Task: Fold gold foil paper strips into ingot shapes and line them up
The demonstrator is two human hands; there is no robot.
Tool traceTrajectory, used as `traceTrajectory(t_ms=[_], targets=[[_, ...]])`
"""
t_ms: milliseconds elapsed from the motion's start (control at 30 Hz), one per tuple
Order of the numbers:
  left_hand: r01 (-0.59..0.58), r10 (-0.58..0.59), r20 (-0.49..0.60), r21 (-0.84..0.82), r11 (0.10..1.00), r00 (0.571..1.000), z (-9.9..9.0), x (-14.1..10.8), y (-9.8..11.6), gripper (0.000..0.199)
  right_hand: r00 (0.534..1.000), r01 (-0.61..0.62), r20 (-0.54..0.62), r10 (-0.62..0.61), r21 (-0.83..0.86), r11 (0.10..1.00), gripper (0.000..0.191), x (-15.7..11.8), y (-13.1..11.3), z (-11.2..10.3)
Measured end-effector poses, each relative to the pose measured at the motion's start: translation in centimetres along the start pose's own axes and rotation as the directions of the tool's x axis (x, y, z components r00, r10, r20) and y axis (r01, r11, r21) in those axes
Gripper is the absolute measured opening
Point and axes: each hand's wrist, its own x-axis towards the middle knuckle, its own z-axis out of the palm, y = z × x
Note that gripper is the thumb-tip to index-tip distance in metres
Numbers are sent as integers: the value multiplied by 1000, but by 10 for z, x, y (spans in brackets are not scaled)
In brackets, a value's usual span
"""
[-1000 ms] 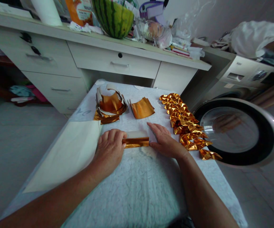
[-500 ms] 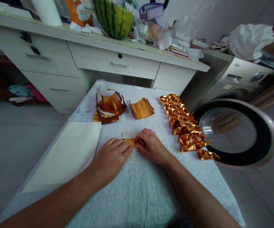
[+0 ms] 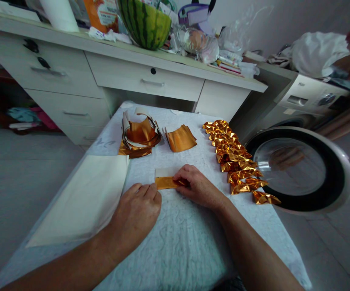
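Observation:
A sheet of gold foil paper [image 3: 165, 183], partly folded with a pale strip along its far edge, lies on the cloth-covered table. My right hand [image 3: 197, 186] grips its right end with bent fingers. My left hand [image 3: 141, 206] rests at the sheet's lower left corner, fingers curled together; whether they pinch the corner is hidden. Beyond my hands are a small stack of curved gold sheets [image 3: 181, 138] and a larger curled bundle of gold and white sheets [image 3: 141, 133]. Several folded gold pieces [image 3: 238, 161] stand in an overlapping row at the right.
A large pale sheet [image 3: 85, 198] covers the table's left side. Behind the table is a white drawer counter [image 3: 126, 60] bearing a cut watermelon [image 3: 144, 24] and plastic bags. A washing machine's round open door [image 3: 296, 167] reaches close to the table's right edge.
My left hand has moved left and slightly down along the gold sheet, uncovering more of it. My right hand has shifted slightly right, still on the sheet's right end.

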Motion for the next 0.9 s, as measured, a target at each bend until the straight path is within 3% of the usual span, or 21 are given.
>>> traceTrajectory(t_ms=[167, 333, 467, 600, 767, 900], targets=[[92, -99, -63, -104, 990, 993, -1, 7, -3, 17, 999, 41, -3, -41, -89, 995, 18, 1, -4, 1], [89, -107, -94, -178, 980, 990, 4, 14, -3, 14, 999, 47, -20, -51, -184, 982, 16, 2, -7, 4], [90, -99, -33, -200, 976, 995, 15, 14, -7, 22, 994, 66, -72, -78, -158, 985, 16, 2, -9, 7], [174, -179, 15, -330, 928, 984, 21, 13, -13, 24, 992, 57, -104, -67, -95, 994, 13, 1, -9, 5], [134, -240, -133, -534, 835, 962, 23, 18, -17, 22, 983, 2, -185, -17, -80, 997, 24, 2, -6, 2], [104, -261, -199, -572, 814, 945, 21, 24, -16, 24, 970, 3, -241, -24, -88, 996, 27, 3, -5, 3]])
